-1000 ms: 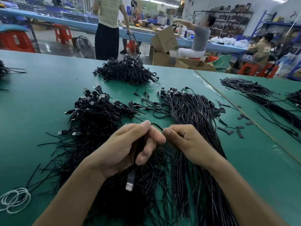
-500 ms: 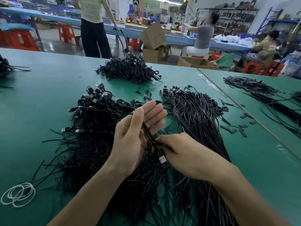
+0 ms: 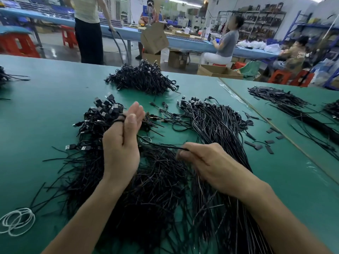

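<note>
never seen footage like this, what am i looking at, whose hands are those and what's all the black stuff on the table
No machine here: these are a person's two bare hands, seen from a wide-angle camera worn on their head, looking forward and down. The green table carries heaps of thin black cables: a heap with USB plugs, a straighter bundle to its right, a tangled pile farther back. White loops lie near the picture's left edge. The left hand is held up with straight fingers, and a black cable is looped round them. The right hand pinches the same cable, stretched between both hands. Other people work at tables behind.
</note>
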Motion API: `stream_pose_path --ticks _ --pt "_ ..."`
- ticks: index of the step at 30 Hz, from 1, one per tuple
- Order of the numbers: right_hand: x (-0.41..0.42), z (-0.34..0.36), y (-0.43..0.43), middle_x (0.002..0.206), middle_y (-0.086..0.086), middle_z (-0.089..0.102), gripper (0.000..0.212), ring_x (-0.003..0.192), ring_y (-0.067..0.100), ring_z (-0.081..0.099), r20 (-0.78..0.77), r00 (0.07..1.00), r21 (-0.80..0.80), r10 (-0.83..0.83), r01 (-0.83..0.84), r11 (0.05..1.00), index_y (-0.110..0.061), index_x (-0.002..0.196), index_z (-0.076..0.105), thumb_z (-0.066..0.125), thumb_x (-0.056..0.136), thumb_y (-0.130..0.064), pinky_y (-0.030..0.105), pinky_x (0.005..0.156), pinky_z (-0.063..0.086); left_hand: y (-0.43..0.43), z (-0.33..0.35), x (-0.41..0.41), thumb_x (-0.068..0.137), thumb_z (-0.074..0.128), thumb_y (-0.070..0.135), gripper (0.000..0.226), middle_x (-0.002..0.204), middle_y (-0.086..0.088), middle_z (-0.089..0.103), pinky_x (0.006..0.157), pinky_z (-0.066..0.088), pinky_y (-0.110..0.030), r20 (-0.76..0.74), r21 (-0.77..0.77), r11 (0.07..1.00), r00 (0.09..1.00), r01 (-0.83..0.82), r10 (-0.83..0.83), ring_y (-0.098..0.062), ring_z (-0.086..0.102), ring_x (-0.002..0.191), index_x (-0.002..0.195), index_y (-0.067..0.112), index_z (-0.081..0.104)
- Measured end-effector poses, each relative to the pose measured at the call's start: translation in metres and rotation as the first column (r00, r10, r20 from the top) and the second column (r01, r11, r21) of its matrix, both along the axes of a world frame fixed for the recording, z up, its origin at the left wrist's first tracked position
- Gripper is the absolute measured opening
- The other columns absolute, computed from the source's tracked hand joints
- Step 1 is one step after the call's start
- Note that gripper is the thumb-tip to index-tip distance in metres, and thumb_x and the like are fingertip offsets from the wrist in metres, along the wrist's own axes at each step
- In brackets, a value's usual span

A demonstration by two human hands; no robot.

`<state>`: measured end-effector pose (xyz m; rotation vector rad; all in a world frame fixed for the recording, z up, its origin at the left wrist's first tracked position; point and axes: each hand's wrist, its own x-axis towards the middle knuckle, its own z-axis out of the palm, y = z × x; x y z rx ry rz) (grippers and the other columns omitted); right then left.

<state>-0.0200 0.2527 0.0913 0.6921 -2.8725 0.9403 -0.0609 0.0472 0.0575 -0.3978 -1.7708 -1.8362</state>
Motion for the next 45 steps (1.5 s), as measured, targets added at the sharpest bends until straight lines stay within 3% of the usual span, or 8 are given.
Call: stream_pose_path --ticks 4,10,18,23,28,35,39,45 --pt "-0.004 -0.004 -0.002 0.067 -0.026 0.059 0.032 0.057 -0.006 0.053 0.089 0.995 0.039 -0.036 0.032 0.999 -0.033 0.115 0.066 0.047 0.099 -0.051 0.012 0.053 0.039 -0.006 -0.009 -0.004 0.107 0.039 0.026 0.039 0.127 0.001 0.065 0.097 0.044 -0.009 -0.126 -0.446 0.872 0.979 -0.2 0.161 0.01 0.057 0.113 0.134 0.004 0.058" --pt "-0.013 -0.03 0.032 0.075 0.0 0.062 0.029 0.059 0.013 0.051 0.314 0.909 0.409 -0.273 0.13 0.903 -0.013 0.092 0.071 0.054 0.101 -0.034 0.026 0.057 0.042 -0.011 -0.008 0.003 0.106 0.028 0.041 0.044 0.071 -0.001 0.061 0.058 0.057 -0.036 0.017 -0.958 0.278 0.956 -0.067 0.291 -0.021 0.065 0.061 0.08 0.016 0.053" --pt "-0.021 -0.003 0.055 0.06 -0.004 0.061 0.036 0.046 0.007 0.05 0.244 0.816 0.433 -0.525 0.393 0.811 -0.022 0.073 0.068 0.059 0.094 -0.05 0.024 0.049 0.047 -0.006 -0.011 0.003 0.105 0.031 0.045 0.048 0.073 -0.001 0.062 0.066 0.052 -0.037 0.256 -0.887 0.424 0.959 0.184 0.12 -0.018 0.06 0.063 0.093 0.013 0.065" --pt "-0.02 0.012 0.061 0.051 -0.006 0.052 0.043 0.047 0.007 0.047 -0.178 0.864 0.216 -0.471 0.501 0.838 -0.025 0.063 0.06 0.056 0.09 -0.059 0.028 0.05 0.032 -0.005 -0.01 0.003 0.104 0.04 0.04 0.045 0.046 0.016 0.054 0.045 0.036 -0.021 0.429 -0.648 0.644 0.893 0.407 -0.133 -0.005 0.04 0.039 0.074 0.022 0.069" --pt "-0.017 0.005 0.045 0.079 -0.013 0.066 0.021 0.07 -0.002 0.061 0.185 0.949 0.377 -0.256 0.172 0.91 -0.031 0.098 0.07 0.066 0.089 -0.049 0.024 0.071 0.052 -0.009 -0.007 0.002 0.102 0.04 0.045 0.047 0.06 0.002 0.063 0.061 0.053 -0.038 0.445 -0.573 0.718 0.885 0.396 -0.133 -0.016 0.057 0.053 0.066 0.026 0.062" --pt "-0.006 -0.002 -0.003 0.077 -0.004 0.069 0.013 0.065 0.01 0.064 0.213 0.977 -0.1 0.002 0.02 0.995 -0.028 0.099 0.072 0.066 0.093 -0.037 0.026 0.063 0.053 -0.003 -0.012 0.001 0.103 0.042 0.039 0.043 0.057 -0.001 0.063 0.058 0.052 -0.038 0.397 -0.518 0.799 0.913 0.306 -0.092 -0.02 0.061 0.055 0.071 0.023 0.067" --pt "-0.009 -0.001 -0.014 0.077 -0.015 0.068 0.01 0.075 -0.001 0.062 -0.05 0.995 -0.172 -0.081 0.071 0.983 -0.026 0.085 0.074 0.067 0.093 -0.026 0.012 0.069 0.044 0.003 -0.007 0.007 0.105 0.04 0.033 0.047 0.061 -0.004 0.069 0.058 0.051 -0.024 0.593 -0.208 0.754 0.693 0.624 -0.41 -0.016 0.064 0.053 0.08 0.008 0.071" --pt "-0.015 -0.012 -0.018 0.06 -0.024 0.061 0.016 0.056 -0.004 0.052 -0.004 0.979 -0.433 -0.204 0.182 0.883 -0.03 0.076 0.069 0.069 0.091 -0.024 0.011 0.058 0.039 -0.003 0.004 0.016 0.101 0.041 0.044 0.051 0.059 -0.009 0.065 0.066 0.054 -0.034 0.552 0.194 0.569 0.391 0.799 -0.737 -0.017 0.059 0.049 0.079 0.013 0.075"
